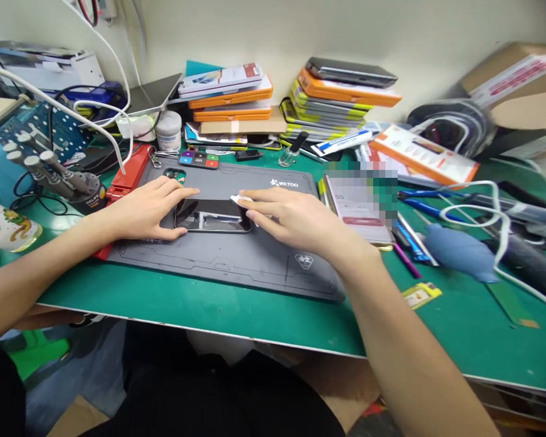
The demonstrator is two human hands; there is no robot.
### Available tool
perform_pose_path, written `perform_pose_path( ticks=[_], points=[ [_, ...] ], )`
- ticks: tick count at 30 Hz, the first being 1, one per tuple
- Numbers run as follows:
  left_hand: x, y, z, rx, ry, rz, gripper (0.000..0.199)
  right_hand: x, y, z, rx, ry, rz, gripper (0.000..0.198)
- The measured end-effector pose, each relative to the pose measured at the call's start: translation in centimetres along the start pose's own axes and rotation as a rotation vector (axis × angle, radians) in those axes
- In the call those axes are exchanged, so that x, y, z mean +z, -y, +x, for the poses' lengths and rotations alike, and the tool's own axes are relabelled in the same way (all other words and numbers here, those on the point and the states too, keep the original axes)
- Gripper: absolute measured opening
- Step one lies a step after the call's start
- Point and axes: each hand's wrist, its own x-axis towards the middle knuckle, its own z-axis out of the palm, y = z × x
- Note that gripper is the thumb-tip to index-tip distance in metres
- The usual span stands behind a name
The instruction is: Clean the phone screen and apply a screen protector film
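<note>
A dark smartphone (213,215) lies flat with its glossy screen up on a grey work mat (218,252); the screen reflects bright shapes. My left hand (142,211) grips the phone's left end, with the thumb at its near edge and the index finger at its far edge. Under the fingers of my right hand (291,218) is a small white wipe (239,198), pressed at the far right corner of the phone. Part of the wipe is hidden by those fingers.
A screwdriver holder (79,182) and a red case (130,176) stand left. Boxes (230,97) are stacked behind, with another stack (332,100) beside them. A pixelated device (359,209), blue pliers (430,203) and a blue air blower (457,250) lie right.
</note>
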Motion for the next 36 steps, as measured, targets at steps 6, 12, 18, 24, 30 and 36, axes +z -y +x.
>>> perform_pose_path(
  ticks=[6, 12, 18, 24, 30, 36],
  points=[
    [-0.2, -0.5, 0.1, -0.022, 0.030, -0.013, 0.076, -0.4, 0.2, -0.4, -0.017, 0.013, 0.049, 0.044],
    [-0.2, -0.5, 0.1, -0.011, 0.028, -0.018, 0.077, -0.8, -0.3, -0.9, 0.002, 0.069, 0.065, 0.044],
    [-0.1, -0.4, 0.1, -0.008, 0.024, -0.005, 0.077, 0.5, -1.0, -0.2, 0.049, -0.001, 0.056, 0.041],
    [-0.3, -0.5, 0.2, -0.025, 0.046, -0.005, 0.077, -0.8, -0.4, -0.4, 0.023, 0.087, 0.150, 0.045],
    [-0.1, -0.2, 0.2, -0.022, 0.037, 0.017, 0.078, -0.5, -0.3, -0.2, 0.094, 0.085, 0.121, 0.043],
    [-0.1, -0.5, 0.2, -0.017, 0.039, 0.024, 0.077, -1.5, -0.2, -1.2, 0.038, 0.184, 0.155, 0.038]
  ],
)
